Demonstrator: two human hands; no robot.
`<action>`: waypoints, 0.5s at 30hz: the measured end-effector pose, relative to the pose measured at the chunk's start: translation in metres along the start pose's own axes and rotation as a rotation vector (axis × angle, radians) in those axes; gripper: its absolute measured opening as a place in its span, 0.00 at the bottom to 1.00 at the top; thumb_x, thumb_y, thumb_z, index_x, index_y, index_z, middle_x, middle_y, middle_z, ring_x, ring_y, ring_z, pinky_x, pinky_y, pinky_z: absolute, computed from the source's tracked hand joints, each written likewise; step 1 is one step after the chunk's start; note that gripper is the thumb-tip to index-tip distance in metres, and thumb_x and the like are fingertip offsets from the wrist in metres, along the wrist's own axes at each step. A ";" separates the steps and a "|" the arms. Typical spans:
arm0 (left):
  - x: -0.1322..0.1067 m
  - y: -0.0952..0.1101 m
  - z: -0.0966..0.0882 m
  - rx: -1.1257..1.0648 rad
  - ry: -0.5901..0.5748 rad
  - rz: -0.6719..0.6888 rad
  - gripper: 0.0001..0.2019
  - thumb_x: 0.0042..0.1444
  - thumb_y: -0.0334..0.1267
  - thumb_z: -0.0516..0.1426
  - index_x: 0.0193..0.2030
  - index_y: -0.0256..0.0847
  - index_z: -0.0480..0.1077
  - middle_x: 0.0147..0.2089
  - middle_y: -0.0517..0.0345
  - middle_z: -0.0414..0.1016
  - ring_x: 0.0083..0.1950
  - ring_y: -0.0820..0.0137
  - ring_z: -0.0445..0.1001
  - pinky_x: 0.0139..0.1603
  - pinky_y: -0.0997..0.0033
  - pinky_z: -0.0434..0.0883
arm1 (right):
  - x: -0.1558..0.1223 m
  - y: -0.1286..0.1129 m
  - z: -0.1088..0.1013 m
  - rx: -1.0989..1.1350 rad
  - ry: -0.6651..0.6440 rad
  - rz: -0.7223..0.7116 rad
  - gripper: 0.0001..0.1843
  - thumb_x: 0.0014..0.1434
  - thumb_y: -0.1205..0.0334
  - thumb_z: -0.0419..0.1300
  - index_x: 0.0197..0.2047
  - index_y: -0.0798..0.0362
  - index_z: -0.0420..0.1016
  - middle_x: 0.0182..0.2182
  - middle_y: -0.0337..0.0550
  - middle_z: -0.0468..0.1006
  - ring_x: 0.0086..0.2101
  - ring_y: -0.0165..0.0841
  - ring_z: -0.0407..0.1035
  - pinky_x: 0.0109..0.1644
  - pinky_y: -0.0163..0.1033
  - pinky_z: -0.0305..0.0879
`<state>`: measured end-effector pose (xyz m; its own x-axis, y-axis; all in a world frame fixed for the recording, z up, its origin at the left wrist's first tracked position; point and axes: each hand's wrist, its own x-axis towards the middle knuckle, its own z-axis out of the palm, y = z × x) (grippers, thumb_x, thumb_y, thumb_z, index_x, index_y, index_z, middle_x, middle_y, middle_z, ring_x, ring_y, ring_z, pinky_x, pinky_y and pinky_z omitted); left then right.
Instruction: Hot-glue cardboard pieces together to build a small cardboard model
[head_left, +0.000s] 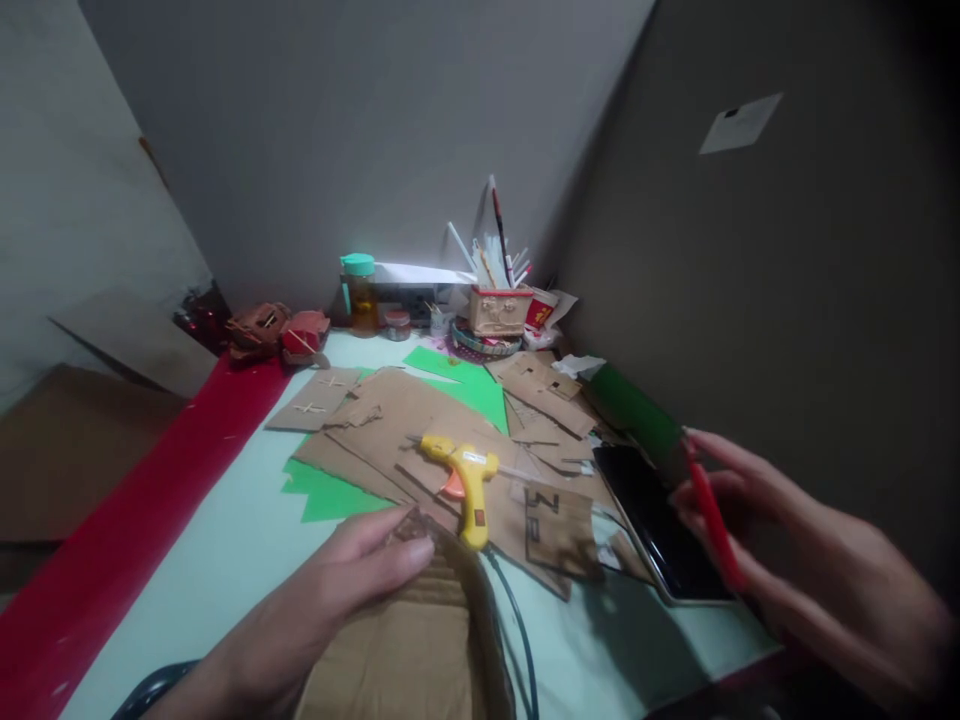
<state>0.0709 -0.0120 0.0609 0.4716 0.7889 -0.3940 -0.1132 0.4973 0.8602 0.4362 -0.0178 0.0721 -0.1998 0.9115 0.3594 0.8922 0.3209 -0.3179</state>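
My left hand [349, 572] pinches the upper rim of a brown cardboard form [405, 660] with a curved side wall, close to me at the bottom of the view. Its thumb lies on the inner side. Over at the right, my right hand [802, 545] is closed around a slim red tool [709, 510] with a small metal tip; its exact kind is unclear. This hand is above a black tablet or phone [660, 520]. Between the hands, a yellow glue gun [465, 475] with an orange trigger lies on flat cardboard sheets [405, 410].
Green paper [469, 385] and cardboard scraps [555, 400] spread over the pale table [202, 560]. Toward the wall stand a bottle with a turquoise lid [360, 295] and a holder of pens and sticks [501, 305]. A dark cable [521, 620] runs beside the cardboard form.
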 end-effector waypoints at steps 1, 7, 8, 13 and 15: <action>0.000 0.001 0.001 0.018 -0.009 0.004 0.12 0.60 0.50 0.61 0.43 0.44 0.78 0.38 0.59 0.79 0.42 0.67 0.74 0.51 0.69 0.67 | 0.000 -0.012 0.007 0.135 -0.071 -0.028 0.30 0.68 0.52 0.54 0.71 0.40 0.53 0.40 0.40 0.80 0.33 0.34 0.78 0.35 0.33 0.76; 0.000 0.002 0.000 0.134 -0.011 -0.052 0.14 0.57 0.53 0.60 0.38 0.45 0.78 0.31 0.60 0.77 0.34 0.66 0.72 0.66 0.58 0.61 | 0.007 -0.075 0.034 0.405 -0.410 0.035 0.23 0.64 0.60 0.56 0.62 0.40 0.62 0.55 0.43 0.76 0.49 0.38 0.76 0.49 0.37 0.75; -0.001 0.002 0.000 0.148 -0.014 -0.071 0.15 0.56 0.54 0.60 0.37 0.45 0.78 0.31 0.61 0.76 0.33 0.66 0.71 0.66 0.58 0.60 | 0.006 -0.080 0.035 0.431 -0.453 0.066 0.23 0.64 0.59 0.58 0.62 0.41 0.63 0.57 0.43 0.75 0.50 0.39 0.74 0.50 0.39 0.74; -0.005 0.006 0.002 0.200 -0.048 -0.089 0.15 0.55 0.54 0.61 0.39 0.47 0.79 0.39 0.60 0.76 0.44 0.61 0.71 0.49 0.67 0.66 | -0.006 -0.083 0.040 0.448 -0.691 0.095 0.40 0.55 0.58 0.69 0.67 0.38 0.58 0.62 0.45 0.69 0.55 0.45 0.70 0.54 0.43 0.73; -0.005 0.007 0.002 0.203 -0.077 -0.085 0.14 0.55 0.54 0.62 0.38 0.47 0.79 0.38 0.60 0.76 0.43 0.61 0.71 0.45 0.68 0.65 | -0.010 -0.084 0.041 0.422 -0.687 0.040 0.43 0.55 0.55 0.70 0.69 0.38 0.56 0.63 0.46 0.67 0.56 0.46 0.69 0.56 0.45 0.71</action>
<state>0.0695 -0.0134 0.0693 0.5380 0.7134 -0.4490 0.1048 0.4719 0.8754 0.3466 -0.0431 0.0590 -0.4981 0.8347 -0.2348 0.7030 0.2302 -0.6729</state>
